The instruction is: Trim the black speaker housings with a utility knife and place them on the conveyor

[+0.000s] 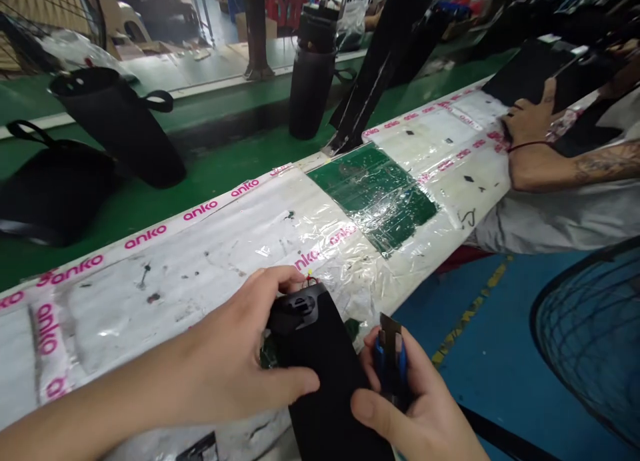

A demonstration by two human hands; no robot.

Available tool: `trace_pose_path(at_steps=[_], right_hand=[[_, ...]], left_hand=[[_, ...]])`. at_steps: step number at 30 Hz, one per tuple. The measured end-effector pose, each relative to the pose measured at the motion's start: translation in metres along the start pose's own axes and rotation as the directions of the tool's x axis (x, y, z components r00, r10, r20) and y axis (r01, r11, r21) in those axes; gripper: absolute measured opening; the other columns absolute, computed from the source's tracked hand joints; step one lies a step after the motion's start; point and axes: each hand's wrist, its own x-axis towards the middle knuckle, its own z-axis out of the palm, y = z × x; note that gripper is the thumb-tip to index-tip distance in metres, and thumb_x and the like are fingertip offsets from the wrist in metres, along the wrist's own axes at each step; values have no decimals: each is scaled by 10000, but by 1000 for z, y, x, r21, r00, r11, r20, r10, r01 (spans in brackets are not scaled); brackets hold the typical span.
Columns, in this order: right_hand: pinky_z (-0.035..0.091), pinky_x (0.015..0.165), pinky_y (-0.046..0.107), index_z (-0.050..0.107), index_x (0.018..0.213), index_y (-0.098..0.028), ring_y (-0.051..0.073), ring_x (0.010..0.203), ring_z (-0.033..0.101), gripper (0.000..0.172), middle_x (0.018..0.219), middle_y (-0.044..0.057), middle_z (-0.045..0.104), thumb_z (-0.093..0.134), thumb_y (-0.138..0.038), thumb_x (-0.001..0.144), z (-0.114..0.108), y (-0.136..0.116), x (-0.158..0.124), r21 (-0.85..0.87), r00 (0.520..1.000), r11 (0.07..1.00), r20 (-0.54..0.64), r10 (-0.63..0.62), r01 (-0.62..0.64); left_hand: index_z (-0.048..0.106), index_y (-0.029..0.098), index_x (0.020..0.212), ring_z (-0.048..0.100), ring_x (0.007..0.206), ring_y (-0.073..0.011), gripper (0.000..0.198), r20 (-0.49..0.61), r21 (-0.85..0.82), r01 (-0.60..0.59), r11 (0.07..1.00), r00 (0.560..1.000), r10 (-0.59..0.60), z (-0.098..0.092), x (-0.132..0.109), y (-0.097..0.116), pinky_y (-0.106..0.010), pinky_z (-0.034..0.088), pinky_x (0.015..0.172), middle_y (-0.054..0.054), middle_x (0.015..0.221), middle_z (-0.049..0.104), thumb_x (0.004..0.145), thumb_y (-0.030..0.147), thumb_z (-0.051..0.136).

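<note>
One bare left hand (255,347) is grasping a long, black, fabric-like casing (330,344) over a white, plastic-covered bench (175,247) edged with pink-lettered tape (200,211). The bare right hand (425,401) is clenching a blue-and-black tool with a flat blade (390,354), its thumb touching the casing. A round black wire cage (595,334) is standing at right. Farther off, a co-worker's hand (535,117) is touching a flat black piece (525,74), and a slanting dark post (385,67) is blocking the view beside an upright black cylinder (310,94).
</note>
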Motion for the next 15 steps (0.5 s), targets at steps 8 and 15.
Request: trace_pose_path(at_steps=[8, 15], right_hand=[[515, 796, 362, 674, 1162, -279, 245, 833, 617, 665, 883, 17, 658, 901, -683, 685, -17, 12, 15, 141, 997, 990, 69, -26, 16], [534, 719, 334, 640, 1146, -299, 215, 774, 652, 596, 899, 2, 655, 860, -673, 738, -29, 24, 24, 215, 994, 976, 105, 13, -35]], left_hand=[[542, 297, 1319, 639, 1094, -327, 753, 76, -63, -61, 996, 995, 65, -8, 21, -18, -372, 548, 785, -78, 1274, 636, 710, 538, 914], [635, 230, 1123, 597, 1085, -305, 471, 73, -72, -272, 959, 958, 277, 6, 34, -29, -399, 559, 837, -89, 1189, 566, 864, 597, 778]])
